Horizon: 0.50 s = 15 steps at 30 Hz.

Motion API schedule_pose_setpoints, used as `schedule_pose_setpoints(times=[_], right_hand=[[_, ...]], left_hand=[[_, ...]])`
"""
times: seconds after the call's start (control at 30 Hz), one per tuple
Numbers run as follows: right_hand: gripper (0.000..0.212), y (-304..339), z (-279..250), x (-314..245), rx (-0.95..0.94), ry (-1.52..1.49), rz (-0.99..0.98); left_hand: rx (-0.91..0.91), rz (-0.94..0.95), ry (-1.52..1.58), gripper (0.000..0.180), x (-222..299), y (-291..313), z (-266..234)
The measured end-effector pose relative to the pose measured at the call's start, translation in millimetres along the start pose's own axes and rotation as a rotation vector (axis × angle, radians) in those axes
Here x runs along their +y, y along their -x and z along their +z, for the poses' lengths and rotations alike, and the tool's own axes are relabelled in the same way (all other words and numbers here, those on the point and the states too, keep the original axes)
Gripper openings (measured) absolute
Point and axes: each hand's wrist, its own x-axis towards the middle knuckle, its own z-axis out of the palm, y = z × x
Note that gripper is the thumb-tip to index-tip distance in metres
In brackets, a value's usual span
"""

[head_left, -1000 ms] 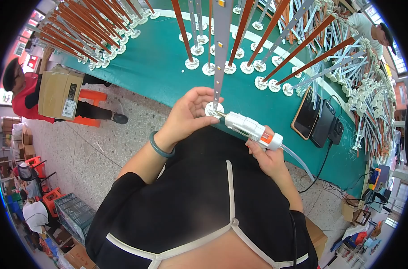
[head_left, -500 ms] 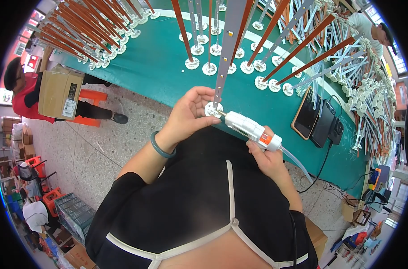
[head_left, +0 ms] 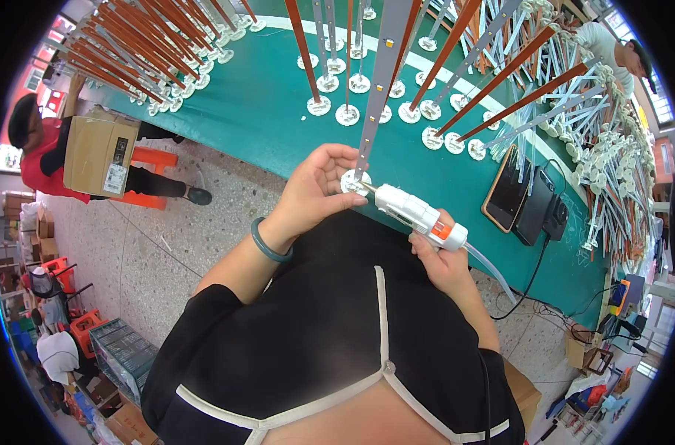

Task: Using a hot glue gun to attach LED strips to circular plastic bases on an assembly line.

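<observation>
We look down from our own head at our two bare hands working at the edge of a long green table [head_left: 263, 111]. Our left hand [head_left: 316, 189] is curled around a small round white base [head_left: 352, 182], fingers and thumb pinching its rim, with a green bangle [head_left: 267, 241] on that wrist. A long pale grey strip [head_left: 382, 67] rises from this base toward twelve o'clock, dotted with small yellow squares. Our right hand [head_left: 441, 259], at about four o'clock from the base, is closed around the grip of a white glue gun [head_left: 415, 215] with an orange trigger part; its nozzle points toward ten o'clock and touches the base just beside our left fingers. A clear glue stick [head_left: 489, 263] trails out of the back of the gun toward four o'clock.

Beyond the hands, toward twelve and one o'clock, many similar strips [head_left: 493, 81] (grey and orange-brown) stand tilted on round white bases across the table. At three o'clock lie a phone [head_left: 506, 194] and a dark charger block [head_left: 554, 216]. At nine o'clock a person in red [head_left: 37, 159] holds a cardboard box [head_left: 100, 154] on their lap.
</observation>
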Motion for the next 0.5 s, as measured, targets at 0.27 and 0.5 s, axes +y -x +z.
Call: schedule_pose_setpoints(times=[0.27, 0.5], right_hand=[[0.017, 0, 0, 3, 0.006, 0.005, -0.035], [0.024, 1, -2, 11, -0.004, -0.170, 0.075]], left_hand=[[0.002, -0.020, 0.037, 0.057, 2, -1, 1], [-0.009, -0.015, 0.086, 0.056, 1, -2, -1]])
